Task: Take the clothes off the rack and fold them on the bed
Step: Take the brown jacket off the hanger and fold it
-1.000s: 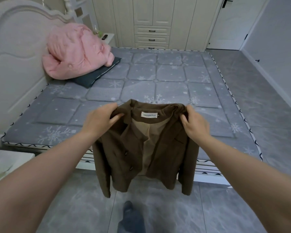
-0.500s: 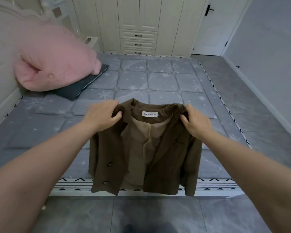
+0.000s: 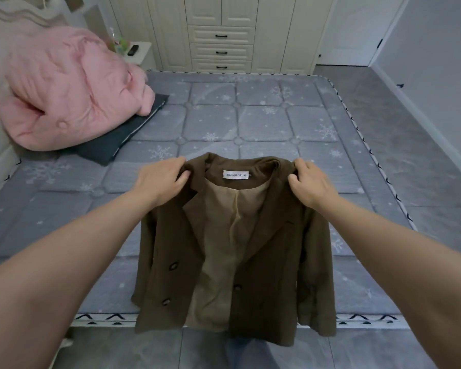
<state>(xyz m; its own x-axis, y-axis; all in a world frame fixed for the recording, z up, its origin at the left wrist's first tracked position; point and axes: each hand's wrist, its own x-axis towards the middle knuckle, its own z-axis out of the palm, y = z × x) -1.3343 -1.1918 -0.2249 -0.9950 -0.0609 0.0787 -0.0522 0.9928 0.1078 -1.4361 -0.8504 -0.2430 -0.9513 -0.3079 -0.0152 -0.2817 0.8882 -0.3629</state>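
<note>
Hanging garment: a brown double-breasted jacket (image 3: 234,249) is held up by its shoulders, front facing the person, tan lining and a white neck label showing.
Left hand: the left hand (image 3: 161,179) pinches the jacket's left-side shoulder, fingers (image 3: 183,178) curled over the cloth near the collar.
Right hand: the right hand (image 3: 310,183) grips the opposite shoulder the same way, thumb in front and fingers folded over the top edge.
Position: the jacket hangs in the air above the near edge of the bed (image 3: 277,123); its collar sits over the mattress while its hem drops in front of the bed's trimmed border, apparently clear of the floor.
Key relation: the jacket's long axis runs straight down from the fingers, collar far and hem near. Both hands are level and about equally near the bed, one at each shoulder, so neither leads.
Likely step: laying it flat looks to be next, which would mean carrying the shoulders forward so the hem lands on the mattress rather than over the edge.
Surface: a grey quilted mattress with snowflake print, bare across its middle.
Bed's far left: a pink duvet (image 3: 69,91) is bundled on a dark pillow (image 3: 123,134) by the headboard.
Room: a cream wardrobe (image 3: 221,33) with drawers stands beyond the bed, and a grey tiled floor (image 3: 399,118) runs along the right.
</note>
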